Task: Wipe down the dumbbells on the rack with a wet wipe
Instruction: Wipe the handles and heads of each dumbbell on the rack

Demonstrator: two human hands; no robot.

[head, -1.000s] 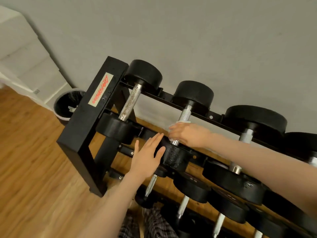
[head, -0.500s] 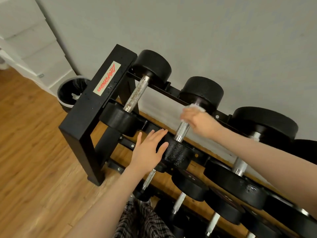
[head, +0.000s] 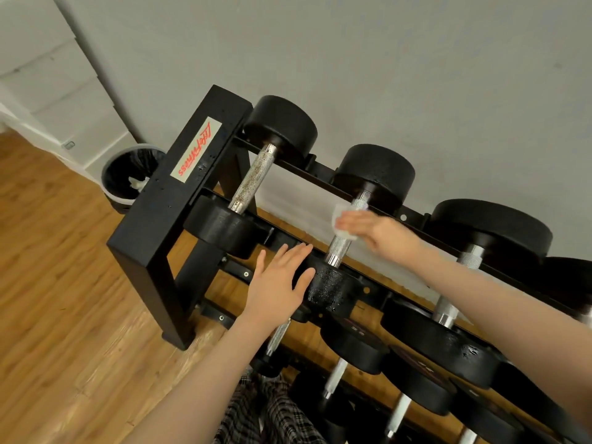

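A black rack holds black dumbbells with knurled steel handles. My right hand holds a white wet wipe against the upper part of the handle of the second dumbbell on the top row. The fingers lie over the handle and look blurred. My left hand rests flat, fingers straight, on that dumbbell's near head. The first dumbbell lies to its left and a larger third dumbbell to its right.
A lower row of dumbbells sits under my arms. Left of the rack stands a round bin with a black liner and a crumpled white piece inside. Behind the rack rises a grey wall; the floor is wood.
My right hand slid the wipe up the handle from the near end toward the far head, then back slightly. My left hand stayed on the near head.
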